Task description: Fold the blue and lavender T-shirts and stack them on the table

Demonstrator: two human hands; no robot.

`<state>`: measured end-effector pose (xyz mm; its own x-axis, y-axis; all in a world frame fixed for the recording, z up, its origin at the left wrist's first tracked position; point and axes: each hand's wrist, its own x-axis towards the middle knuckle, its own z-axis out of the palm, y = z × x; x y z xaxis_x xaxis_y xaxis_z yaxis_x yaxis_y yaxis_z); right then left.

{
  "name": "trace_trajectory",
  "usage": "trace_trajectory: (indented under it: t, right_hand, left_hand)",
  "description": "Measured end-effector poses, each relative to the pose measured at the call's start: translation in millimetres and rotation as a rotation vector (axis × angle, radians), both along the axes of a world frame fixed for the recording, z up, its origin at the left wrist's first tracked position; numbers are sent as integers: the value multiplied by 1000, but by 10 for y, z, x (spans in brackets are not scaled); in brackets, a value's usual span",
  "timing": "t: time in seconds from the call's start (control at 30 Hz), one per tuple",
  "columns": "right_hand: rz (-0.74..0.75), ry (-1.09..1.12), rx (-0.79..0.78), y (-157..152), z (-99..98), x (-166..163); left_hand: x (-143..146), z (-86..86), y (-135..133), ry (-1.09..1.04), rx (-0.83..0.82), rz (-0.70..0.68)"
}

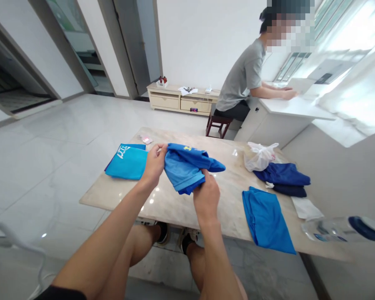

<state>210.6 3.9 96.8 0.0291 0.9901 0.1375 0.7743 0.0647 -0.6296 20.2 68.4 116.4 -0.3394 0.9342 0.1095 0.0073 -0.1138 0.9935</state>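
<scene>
I hold a blue garment [187,166] bunched up above the marble table [162,200]. My left hand [154,163] is closed on its upper left edge. My right hand [206,198] is closed on its lower edge, fingers curled under the cloth. A folded light-blue garment with white lettering [128,161] lies on the table just left of my left hand. To the right of my right hand, another blue garment [267,218] lies flat and reaches over the table's near edge.
A white plastic bag [259,156] and dark navy folded clothes [284,177] sit at the table's right. A white paper [306,207] and a clear water bottle [343,229] lie further right. A person [246,83] sits at a white counter behind. My knees are under the table.
</scene>
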Motion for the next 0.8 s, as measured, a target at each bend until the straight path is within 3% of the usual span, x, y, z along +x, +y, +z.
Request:
trace_trajectory:
  t: [0.13, 0.27, 0.37, 0.63, 0.8]
  right_hand:
    - [-68, 230, 136, 35, -11, 30]
    - [-70, 458, 312, 114, -24, 18]
    - [-77, 543, 324, 183, -1, -12]
    - [-67, 347, 281, 98, -50, -33]
    - [-91, 338, 363, -20, -30, 72]
  left_hand:
    - [112, -193, -121, -205, -200, -135]
    - [269, -74, -282, -364, -283, -333]
    - [430, 26, -418, -375, -341, -430]
    - [801, -220, -576, -430, -347, -403]
    - [443, -178, -568, -325, -162, -331]
